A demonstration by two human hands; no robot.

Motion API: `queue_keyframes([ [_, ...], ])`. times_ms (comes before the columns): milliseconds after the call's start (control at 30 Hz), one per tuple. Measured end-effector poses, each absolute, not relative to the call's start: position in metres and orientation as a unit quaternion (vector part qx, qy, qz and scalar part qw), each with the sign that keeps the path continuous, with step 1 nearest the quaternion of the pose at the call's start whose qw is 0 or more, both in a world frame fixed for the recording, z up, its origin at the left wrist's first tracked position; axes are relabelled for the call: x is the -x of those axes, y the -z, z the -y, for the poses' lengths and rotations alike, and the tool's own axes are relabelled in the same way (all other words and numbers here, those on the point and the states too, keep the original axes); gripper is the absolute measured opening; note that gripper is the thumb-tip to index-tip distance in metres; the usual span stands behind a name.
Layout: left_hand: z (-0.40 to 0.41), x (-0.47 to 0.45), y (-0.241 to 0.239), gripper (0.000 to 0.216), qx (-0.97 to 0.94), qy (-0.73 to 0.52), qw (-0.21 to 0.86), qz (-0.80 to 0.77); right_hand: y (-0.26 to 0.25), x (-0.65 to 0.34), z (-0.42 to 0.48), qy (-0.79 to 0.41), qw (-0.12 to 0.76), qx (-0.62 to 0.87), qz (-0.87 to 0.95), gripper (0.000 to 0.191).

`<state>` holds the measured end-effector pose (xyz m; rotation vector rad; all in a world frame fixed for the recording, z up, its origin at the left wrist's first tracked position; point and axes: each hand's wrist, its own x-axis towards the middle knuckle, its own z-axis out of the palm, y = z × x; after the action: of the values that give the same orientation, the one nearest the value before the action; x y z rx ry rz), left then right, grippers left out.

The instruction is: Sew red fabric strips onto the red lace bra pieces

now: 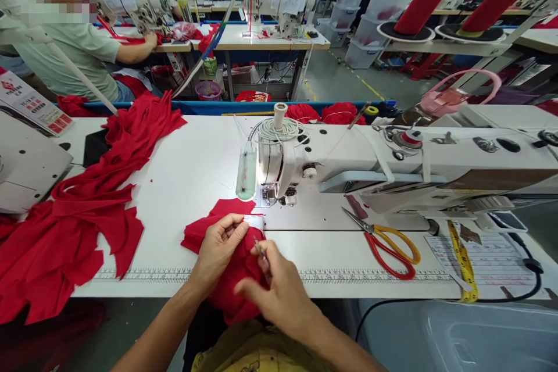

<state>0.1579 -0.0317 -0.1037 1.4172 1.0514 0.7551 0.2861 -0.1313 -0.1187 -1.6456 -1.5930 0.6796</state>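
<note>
My left hand (220, 250) is closed, pinching a piece of red fabric (198, 231) by a white strip or label (254, 221) at its upper edge. The fabric lies partly on the table and hangs over the front edge toward my lap. My right hand (281, 288) is just to the right, fingers curled around a small shiny metal tool (260, 250), its tip close to the fabric below the label. Its exact kind is hard to make out. Just beyond the fabric stands the sewing machine (344, 154), its presser foot (269, 192) apart from my hands.
Scissors (383, 244) with orange and red handles lie at right, near a yellow tape measure (462, 261) and written paper (501, 258). Red fabric strips (87, 209) heap at left. A printed ruler (370, 275) runs along the front edge. Another person (74, 58) sits beyond.
</note>
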Motion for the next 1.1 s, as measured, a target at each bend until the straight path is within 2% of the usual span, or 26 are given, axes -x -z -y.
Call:
queue_keyframes([
  [33,0.027,-0.155,0.101,0.027,-0.637,-0.301,0.561,-0.435,0.123,-0.278,0.134,-0.224,0.332,0.65,0.646,0.037],
  [67,0.021,-0.15,0.098,0.028,-0.678,-0.271,0.545,-0.411,0.127,-0.272,0.137,-0.176,0.29,0.651,0.679,0.034],
  [133,0.005,-0.134,0.094,0.03,-0.766,-0.204,0.503,-0.345,0.133,-0.268,0.139,-0.111,0.217,0.631,0.737,0.011],
  [167,-0.003,-0.125,0.094,0.031,-0.802,-0.169,0.482,-0.31,0.134,-0.27,0.14,-0.106,0.202,0.615,0.755,0.007],
  [200,-0.011,-0.116,0.095,0.033,-0.832,-0.138,0.458,-0.281,0.132,-0.274,0.14,-0.126,0.206,0.596,0.766,0.012],
  [300,-0.022,-0.093,0.106,0.031,-0.901,-0.117,0.342,-0.242,0.116,-0.298,0.147,-0.303,0.313,0.536,0.723,0.012],
  [400,-0.014,-0.087,0.112,0.018,-0.919,-0.163,0.247,-0.261,0.097,-0.329,0.163,-0.494,0.417,0.517,0.561,0.031],
  [533,0.0,-0.098,0.091,0.022,-0.904,-0.211,0.252,-0.274,0.081,-0.374,0.174,-0.562,0.492,0.535,0.394,0.047],
  [633,-0.003,-0.113,0.067,0.026,-0.885,-0.162,0.276,-0.339,0.074,-0.409,0.162,-0.49,0.461,0.624,0.398,0.042],
  [700,-0.012,-0.126,0.061,0.027,-0.88,-0.089,0.266,-0.384,0.076,-0.425,0.149,-0.335,0.401,0.704,0.481,0.033],
  [767,-0.021,-0.139,0.065,0.027,-0.876,-0.021,0.248,-0.413,0.082,-0.427,0.141,-0.13,0.361,0.756,0.53,0.022],
  [833,-0.025,-0.15,0.073,0.028,-0.874,0.009,0.235,-0.426,0.091,-0.416,0.137,-0.03,0.337,0.732,0.591,0.025],
  [933,-0.021,-0.162,0.085,0.031,-0.881,-0.018,0.235,-0.41,0.102,-0.383,0.134,-0.039,0.252,0.631,0.733,0.052],
  [1033,-0.012,-0.168,0.091,0.031,-0.885,-0.021,0.248,-0.393,0.11,-0.357,0.125,-0.057,0.161,0.566,0.807,0.052],
  [1100,-0.009,-0.171,0.093,0.024,-0.875,0.009,0.276,-0.397,0.115,-0.351,0.118,-0.061,0.139,0.548,0.823,0.048],
])
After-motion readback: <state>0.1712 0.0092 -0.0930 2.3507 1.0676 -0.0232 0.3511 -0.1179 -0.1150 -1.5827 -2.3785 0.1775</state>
